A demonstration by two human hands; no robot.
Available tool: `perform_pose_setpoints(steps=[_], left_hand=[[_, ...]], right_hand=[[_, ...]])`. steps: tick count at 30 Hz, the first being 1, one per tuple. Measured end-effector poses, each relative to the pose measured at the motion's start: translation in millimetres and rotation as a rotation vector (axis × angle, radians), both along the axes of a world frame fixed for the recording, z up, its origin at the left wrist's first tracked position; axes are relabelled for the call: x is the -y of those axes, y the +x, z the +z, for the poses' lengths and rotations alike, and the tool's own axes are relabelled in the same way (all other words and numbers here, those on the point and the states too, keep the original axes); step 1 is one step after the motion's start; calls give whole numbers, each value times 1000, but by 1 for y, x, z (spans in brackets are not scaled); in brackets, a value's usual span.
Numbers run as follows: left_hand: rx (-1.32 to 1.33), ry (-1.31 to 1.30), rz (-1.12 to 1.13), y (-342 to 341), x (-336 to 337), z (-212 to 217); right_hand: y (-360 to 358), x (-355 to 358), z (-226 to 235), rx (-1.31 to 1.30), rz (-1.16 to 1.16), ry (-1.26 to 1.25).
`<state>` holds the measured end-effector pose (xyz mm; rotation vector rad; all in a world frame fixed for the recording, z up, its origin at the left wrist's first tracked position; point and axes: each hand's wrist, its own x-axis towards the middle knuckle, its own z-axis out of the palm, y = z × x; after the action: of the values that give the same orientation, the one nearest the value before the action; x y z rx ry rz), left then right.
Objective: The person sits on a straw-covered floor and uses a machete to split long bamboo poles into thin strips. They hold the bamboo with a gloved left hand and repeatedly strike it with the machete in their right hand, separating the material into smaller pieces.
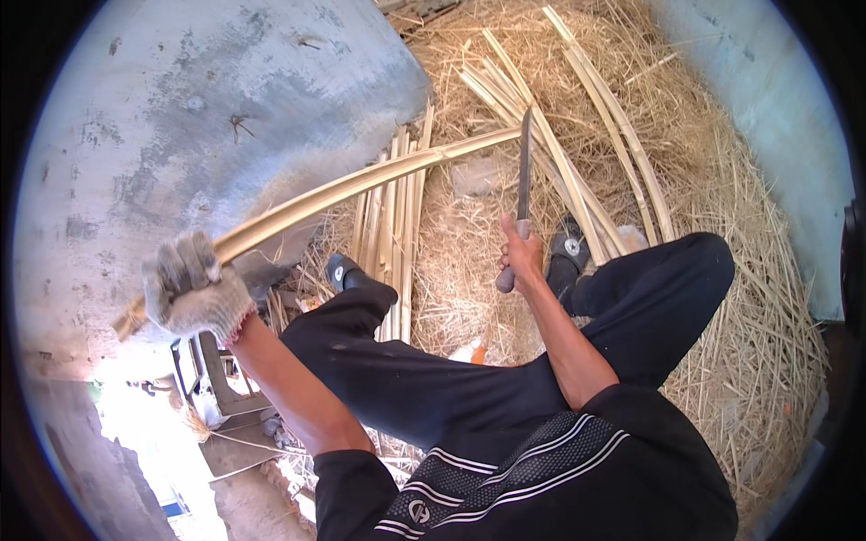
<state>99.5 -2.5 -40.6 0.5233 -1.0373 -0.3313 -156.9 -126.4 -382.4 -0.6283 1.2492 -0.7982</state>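
In a knitted glove, my left hand [197, 287] is closed round one end of a split bamboo strip [338, 192]. The strip slants up to the right, its hollow side showing, and a short piece of it sticks out behind the glove. My bare right hand [523, 255] grips a long knife [525, 176] by its rounded handle, with the blade pointing away from me. Near its tip, the blade meets or overlaps the strip's far end; whether it cuts in cannot be made out.
Split strips [390, 230] lie in a bundle beside my left foot. More strips [564, 171] lie beyond my right foot, and a pair [622, 126] farther right. Straw-like shavings [722, 361] cover the floor. A grey-blue wall [225, 108] stands at left, a pale blue one [767, 117] at right.
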Motion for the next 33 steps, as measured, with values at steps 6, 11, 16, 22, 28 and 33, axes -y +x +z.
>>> perform_pose_setpoints(steps=[6,11,16,22,28,33], left_hand=[[-336,-255,-2,0,-26,-27],[-461,-401,-219,-5,-20,-82],[-912,-357,-358,-46,8,-148],[-580,1312,-267,-104,11,-170],[377,1666,-238,-115,28,-117],[515,947,137,-143,91,-25]], right_hand=[[-10,28,129,588,-271,-271],[-22,46,213,768,-432,-456],[-44,63,239,892,-505,-643],[-72,72,247,659,-521,-823],[-83,64,252,454,-242,-918],[-67,40,238,414,89,-804]])
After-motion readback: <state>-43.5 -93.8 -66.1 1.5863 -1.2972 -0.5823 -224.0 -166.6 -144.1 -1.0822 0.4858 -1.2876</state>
